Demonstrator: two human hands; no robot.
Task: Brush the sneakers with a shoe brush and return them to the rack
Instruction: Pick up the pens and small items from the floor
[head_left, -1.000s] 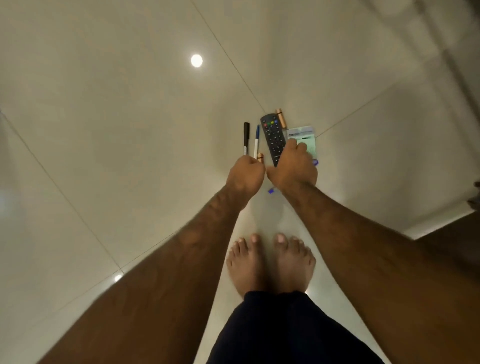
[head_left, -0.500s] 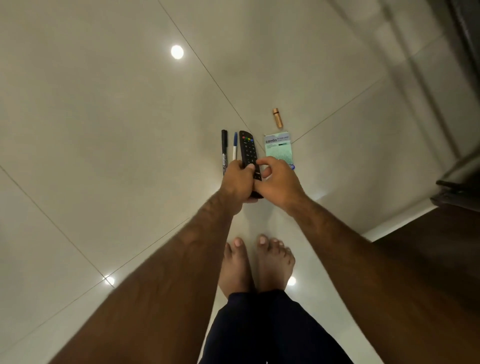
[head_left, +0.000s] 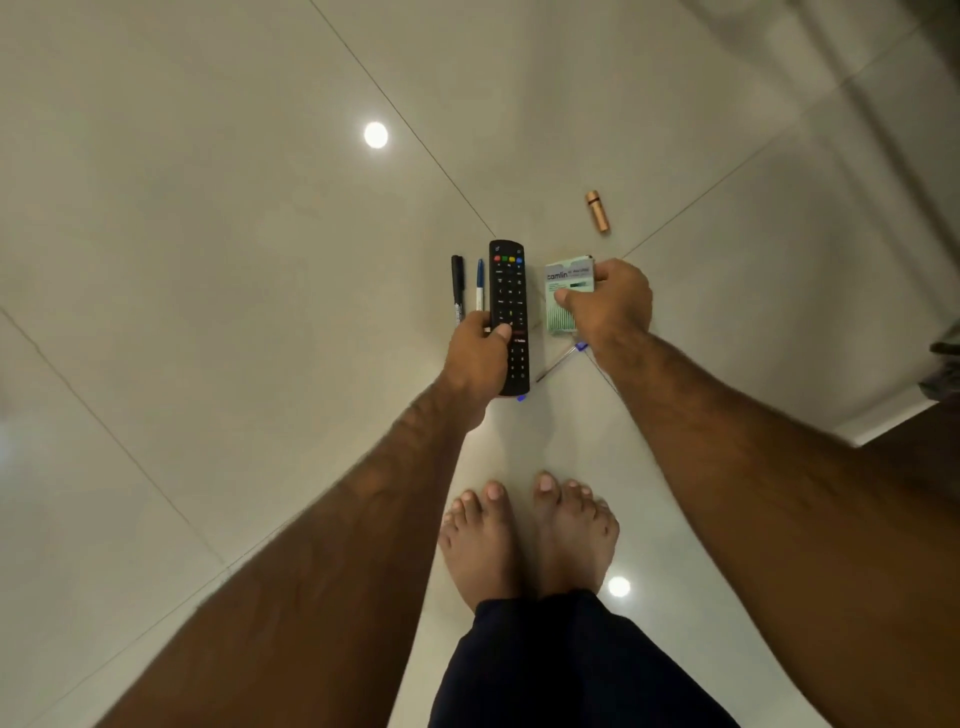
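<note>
Above floor (head_left: 234, 286), hands (head_left: 480, 358) (head_left: 610, 304) grip remote (head_left: 508, 291), box (head_left: 562, 318)

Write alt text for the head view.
A person's left hand holds a black TV remote, the right hand a green Camlin box, over a tiled floor. A black marker, blue-capped pen and copper-coloured tube lie nearby.

box (head_left: 563, 322) fine print illeg. | R-edge obj (head_left: 945, 364) cut off, blurry

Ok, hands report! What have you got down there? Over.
Left hand gripping black remote. Right hand holding green box. No sneakers or brush in view. Marker, pen, copper tube on floor.
</note>
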